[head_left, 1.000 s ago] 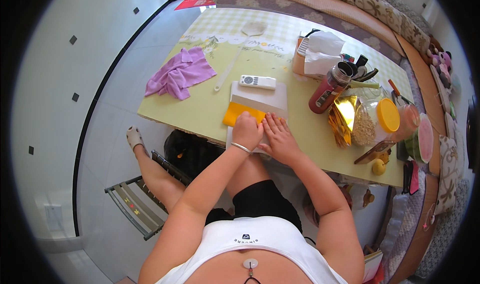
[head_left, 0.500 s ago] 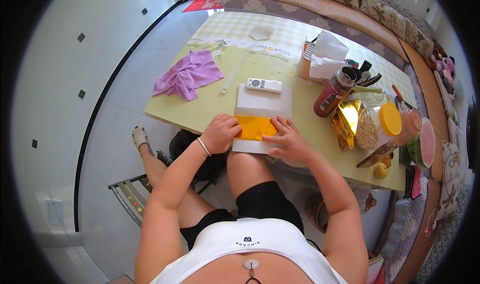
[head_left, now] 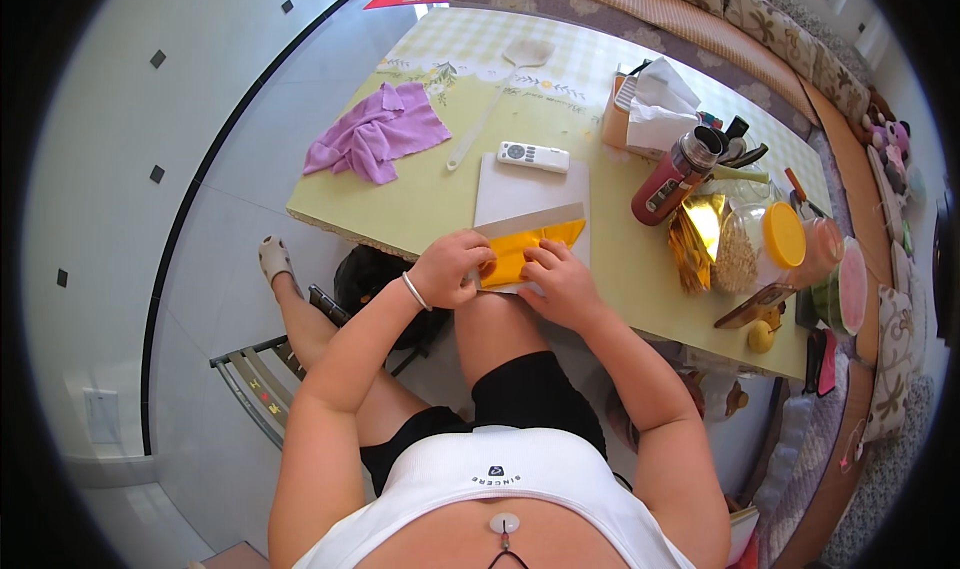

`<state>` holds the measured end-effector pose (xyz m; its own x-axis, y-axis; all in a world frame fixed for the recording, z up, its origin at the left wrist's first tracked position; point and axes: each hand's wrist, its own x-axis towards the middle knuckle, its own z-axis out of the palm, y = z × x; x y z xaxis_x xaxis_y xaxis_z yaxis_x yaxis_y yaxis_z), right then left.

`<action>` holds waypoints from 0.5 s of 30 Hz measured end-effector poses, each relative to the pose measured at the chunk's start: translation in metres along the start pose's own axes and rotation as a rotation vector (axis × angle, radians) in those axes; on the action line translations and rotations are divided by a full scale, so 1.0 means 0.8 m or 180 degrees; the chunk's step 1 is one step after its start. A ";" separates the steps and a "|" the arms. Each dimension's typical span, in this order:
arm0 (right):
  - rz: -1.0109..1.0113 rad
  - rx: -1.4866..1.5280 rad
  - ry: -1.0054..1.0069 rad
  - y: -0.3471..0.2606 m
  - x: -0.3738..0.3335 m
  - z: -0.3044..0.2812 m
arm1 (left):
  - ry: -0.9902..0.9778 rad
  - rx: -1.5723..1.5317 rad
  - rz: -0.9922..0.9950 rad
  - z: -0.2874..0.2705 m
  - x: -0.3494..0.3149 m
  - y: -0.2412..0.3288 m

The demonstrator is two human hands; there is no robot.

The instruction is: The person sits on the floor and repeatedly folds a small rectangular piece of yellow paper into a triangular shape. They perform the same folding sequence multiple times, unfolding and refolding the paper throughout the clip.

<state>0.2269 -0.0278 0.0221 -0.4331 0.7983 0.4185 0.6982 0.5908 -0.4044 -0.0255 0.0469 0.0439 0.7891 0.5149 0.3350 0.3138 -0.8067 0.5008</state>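
A sheet of shiny gold foil paper [head_left: 512, 253] lies aslant at the table's near edge, a pale grey strip showing along its far side. It rests over a white board or paper stack [head_left: 525, 187]. My left hand [head_left: 449, 270] pinches the sheet's left end, its thumb and fingertips closed together. My right hand [head_left: 562, 283] has its fingers curled onto the sheet's near right part, gripping it. On the far end of the white stack sits a white remote control [head_left: 533, 157].
To the right stand a dark red flask [head_left: 674, 179], a bundle of gold foil [head_left: 692, 241], a yellow-lidded jar [head_left: 783, 235], a propped phone [head_left: 755, 307] and a cut watermelon [head_left: 850, 287]. A purple cloth [head_left: 378, 135], a long-handled white swatter [head_left: 485, 119] and a tissue box [head_left: 622, 114] lie farther off.
The gold sheet has turned, its right end now farther from me, and a pale strip shows along its far side. My right hand's spread fingers have curled in toward the left hand.
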 end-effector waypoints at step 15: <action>0.0460 0.0059 0.0904 -0.029 -0.012 0.036 | 0.0094 -0.0070 -0.0124 0.000 -0.024 0.016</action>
<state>0.1981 -0.0459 0.0038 -0.1520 0.8110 0.5649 0.7293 0.4778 -0.4897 -0.0366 0.0270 0.0436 0.7604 0.5545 0.3381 0.3321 -0.7794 0.5313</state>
